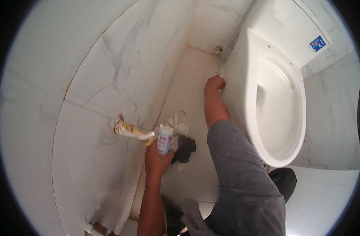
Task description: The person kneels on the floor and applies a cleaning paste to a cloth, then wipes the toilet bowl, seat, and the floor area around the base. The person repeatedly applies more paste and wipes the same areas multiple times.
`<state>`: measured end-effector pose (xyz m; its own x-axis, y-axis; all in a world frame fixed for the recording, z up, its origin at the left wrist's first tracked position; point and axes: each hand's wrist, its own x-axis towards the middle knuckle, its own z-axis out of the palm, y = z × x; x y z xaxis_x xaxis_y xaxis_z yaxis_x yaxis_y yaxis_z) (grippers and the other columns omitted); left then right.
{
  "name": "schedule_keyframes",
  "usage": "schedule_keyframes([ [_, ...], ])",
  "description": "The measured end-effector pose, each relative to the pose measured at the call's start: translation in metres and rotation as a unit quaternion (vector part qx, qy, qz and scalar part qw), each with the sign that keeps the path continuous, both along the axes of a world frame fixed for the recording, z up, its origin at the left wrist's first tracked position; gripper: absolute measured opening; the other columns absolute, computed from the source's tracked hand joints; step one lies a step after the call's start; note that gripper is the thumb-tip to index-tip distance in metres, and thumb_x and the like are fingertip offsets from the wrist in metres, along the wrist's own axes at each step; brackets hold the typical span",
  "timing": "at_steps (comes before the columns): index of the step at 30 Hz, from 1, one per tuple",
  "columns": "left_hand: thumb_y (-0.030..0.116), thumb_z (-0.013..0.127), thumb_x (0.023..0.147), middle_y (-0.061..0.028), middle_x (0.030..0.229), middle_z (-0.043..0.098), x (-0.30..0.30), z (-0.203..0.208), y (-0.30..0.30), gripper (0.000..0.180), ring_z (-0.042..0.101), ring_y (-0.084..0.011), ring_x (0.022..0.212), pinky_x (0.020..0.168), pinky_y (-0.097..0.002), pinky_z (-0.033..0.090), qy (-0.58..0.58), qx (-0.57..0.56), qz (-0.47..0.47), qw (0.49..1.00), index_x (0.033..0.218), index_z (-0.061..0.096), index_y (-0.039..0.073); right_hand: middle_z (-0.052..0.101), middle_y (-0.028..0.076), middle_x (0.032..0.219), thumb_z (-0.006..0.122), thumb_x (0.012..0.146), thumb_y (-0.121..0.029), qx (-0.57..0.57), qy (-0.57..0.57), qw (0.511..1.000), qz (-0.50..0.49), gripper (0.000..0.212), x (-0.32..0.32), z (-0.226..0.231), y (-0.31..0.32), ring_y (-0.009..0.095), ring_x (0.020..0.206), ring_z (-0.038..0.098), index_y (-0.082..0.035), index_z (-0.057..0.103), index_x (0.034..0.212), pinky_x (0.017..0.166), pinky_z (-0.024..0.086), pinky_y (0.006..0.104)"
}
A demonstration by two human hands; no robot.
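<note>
My left hand (156,161) is wrapped round a small white bottle (164,138) with a pink and blue label, held upright close to the left wall's brass-coloured tap (133,131). My right arm, in a grey sleeve, reaches far forward along the side of the white toilet (249,102). At its end my right hand (214,85) is closed, low beside the toilet's base. A thin pale hose (219,65) runs down toward it from a small metal valve (218,49). What the right fingers hold, if anything, is hidden.
Crumpled white bags (179,126) and a black bag (184,149) lie on the narrow floor (188,86) beyond my left hand. Marbled panels (121,70) line the left wall. A blue sticker (317,43) marks the toilet's tank. A dark object, partly cut off, sits at the right rim.
</note>
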<state>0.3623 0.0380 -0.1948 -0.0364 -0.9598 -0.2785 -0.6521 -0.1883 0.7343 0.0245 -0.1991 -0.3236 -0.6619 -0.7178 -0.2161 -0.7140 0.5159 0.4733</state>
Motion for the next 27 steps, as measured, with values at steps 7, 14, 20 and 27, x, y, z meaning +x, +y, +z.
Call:
schedule_keyframes([
  [7,0.016,0.082,0.075,-0.0155,0.094,0.069,0.016,-0.003,-0.007,0.039,0.069,-0.0249,0.084,0.08,-0.0373,0.053,0.046,0.042,0.01,0.998,0.106,0.062,0.0,0.074,0.001,0.099,0.07,0.09,-0.028,0.035,-0.075,0.988,-0.131,0.023,-0.044,-0.029,-0.058,0.014,0.081,0.069,-0.012,0.078,0.104,0.057,0.054,0.0366],
  [14,0.022,0.083,0.074,-0.02,0.094,0.064,0.013,-0.01,-0.01,0.045,0.067,-0.0354,0.084,0.076,-0.044,0.052,0.043,0.025,0.001,0.999,0.105,0.06,0.0,0.074,-0.001,0.098,0.071,0.09,-0.028,-0.005,-0.004,0.985,-0.171,0.019,-0.042,-0.057,-0.063,0.012,0.08,0.069,-0.014,0.079,0.1,0.053,0.054,0.0324],
  [20,0.021,0.083,0.074,-0.0201,0.095,0.063,0.009,-0.003,-0.009,0.045,0.067,-0.0351,0.085,0.076,-0.0435,0.052,0.054,0.009,0.001,0.999,0.105,0.06,-0.001,0.073,-0.006,0.096,0.071,0.09,-0.034,0.079,-0.03,0.994,-0.075,0.019,-0.046,-0.051,-0.054,0.007,0.078,0.066,-0.021,0.078,0.102,0.054,0.051,0.0293],
  [27,0.021,0.083,0.076,-0.0205,0.102,0.063,0.01,0.006,-0.01,0.05,0.066,-0.0346,0.089,0.08,-0.0436,0.053,0.081,0.038,-0.002,0.996,0.114,0.06,-0.001,0.07,-0.01,0.086,0.072,0.087,-0.041,0.083,-0.042,0.99,-0.106,0.018,-0.044,-0.032,-0.053,0.004,0.073,0.063,-0.026,0.077,0.094,0.053,0.049,0.0265],
])
